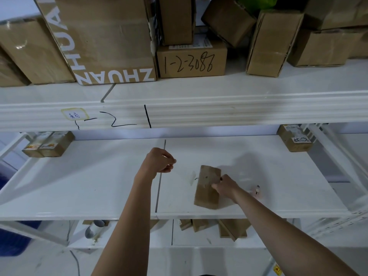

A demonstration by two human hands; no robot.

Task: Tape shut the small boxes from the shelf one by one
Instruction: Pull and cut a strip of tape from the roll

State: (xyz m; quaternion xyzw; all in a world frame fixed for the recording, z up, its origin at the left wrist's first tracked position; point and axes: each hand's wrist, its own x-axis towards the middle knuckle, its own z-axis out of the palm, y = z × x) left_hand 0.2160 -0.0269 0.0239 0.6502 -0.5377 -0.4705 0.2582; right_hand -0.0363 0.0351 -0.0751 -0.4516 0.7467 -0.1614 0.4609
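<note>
From the head view I saw the small box lying on the middle shelf, toward that shelf's front edge and right of the seam that splits the board. My right hand rested against the box's right side, its grip clamped on the cardboard with curled fingers. My left hand hovered above the seam, well apart from the box, fingers curled with thumb and fingertips pinched together; I could not tell whether anything thin sat between them. Just beside my right wrist, a small pale object lay on the shelf, too blurred to name. Two labelled cartons sat at the shelf's back left corner and another carton at its back right corner. On the upper shelf stood a big carton printed ZHUAN and, touching its right side, a box marked 1-2-3088.
</note>
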